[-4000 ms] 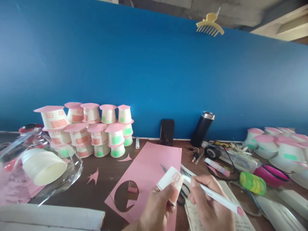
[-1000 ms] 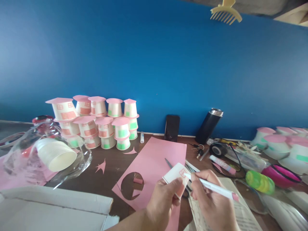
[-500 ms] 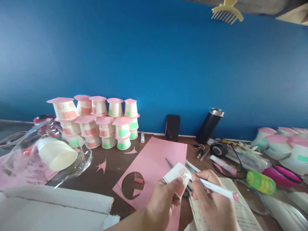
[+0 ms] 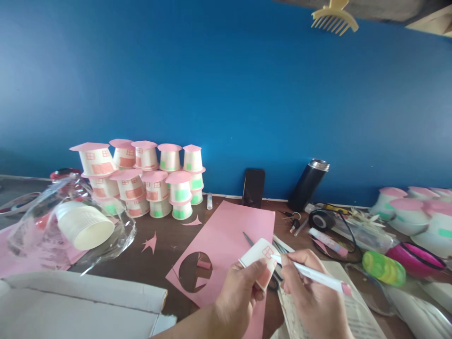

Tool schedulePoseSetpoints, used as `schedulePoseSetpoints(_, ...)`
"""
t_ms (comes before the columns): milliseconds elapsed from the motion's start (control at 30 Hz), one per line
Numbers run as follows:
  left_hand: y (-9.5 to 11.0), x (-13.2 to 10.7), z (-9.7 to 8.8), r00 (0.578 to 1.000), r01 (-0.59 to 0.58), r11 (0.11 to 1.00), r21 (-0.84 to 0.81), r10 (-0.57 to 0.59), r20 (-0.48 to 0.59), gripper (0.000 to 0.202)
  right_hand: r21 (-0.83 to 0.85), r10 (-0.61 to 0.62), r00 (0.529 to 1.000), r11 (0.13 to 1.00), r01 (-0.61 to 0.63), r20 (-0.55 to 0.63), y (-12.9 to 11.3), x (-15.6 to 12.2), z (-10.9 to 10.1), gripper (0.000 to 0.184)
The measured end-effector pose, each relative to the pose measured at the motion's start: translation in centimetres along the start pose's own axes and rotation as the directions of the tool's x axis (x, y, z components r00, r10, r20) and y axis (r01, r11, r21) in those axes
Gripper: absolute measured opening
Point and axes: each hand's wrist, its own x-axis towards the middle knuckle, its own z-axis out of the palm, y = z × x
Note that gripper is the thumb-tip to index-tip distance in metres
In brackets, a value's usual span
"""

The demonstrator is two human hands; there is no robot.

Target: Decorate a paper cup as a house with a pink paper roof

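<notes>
My left hand (image 4: 237, 297) is closed around a small white paper cup (image 4: 254, 254) lying on its side, with a pink window drawn on it and a pink patch lower down. My right hand (image 4: 310, 301) grips a white marker with a pink end (image 4: 318, 277), its tip touching the cup at the window. Both hands hover over a pink paper sheet (image 4: 226, 240) with a round hole cut out of it.
A stack of finished cup houses with pink roofs (image 4: 141, 176) stands against the blue wall. A plastic sleeve of plain cups (image 4: 83, 225) lies at left, a white box (image 4: 70, 306) in front. Phone (image 4: 253, 187), black flask (image 4: 306, 184), tape roll (image 4: 319, 219), more cup houses (image 4: 413, 212) at right.
Over four seconds the view shifted down and left, bringing the white box into sight. In the last second the hands and marker barely moved on the cup.
</notes>
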Motion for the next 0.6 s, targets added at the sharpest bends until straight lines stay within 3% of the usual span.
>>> schedulePoseSetpoints(600,-0.11,0.16,-0.1,1.0,0.009,0.996,-0.09,-0.007,0.026,0.029,0.013,0.029,0.999,0.999,-0.03,0.019,0.38,-0.26,0.03,0.019)
